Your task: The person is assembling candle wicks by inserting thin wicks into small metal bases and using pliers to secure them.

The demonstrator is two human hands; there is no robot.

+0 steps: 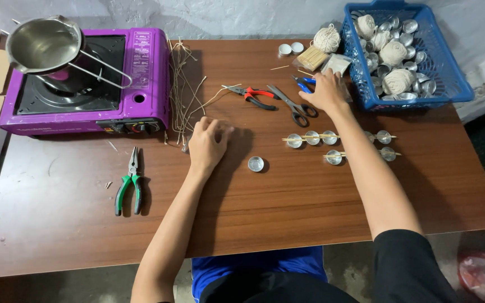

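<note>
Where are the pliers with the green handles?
In the head view, the green-handled pliers lie on the left part of the wooden table, just in front of the purple portable stove and left of the person's left hand.

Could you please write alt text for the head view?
A person's left hand rests by loose wicks on a wooden table, while the right hand reaches blue-handled pliers beside a blue basket. A purple stove stands far left.
</note>
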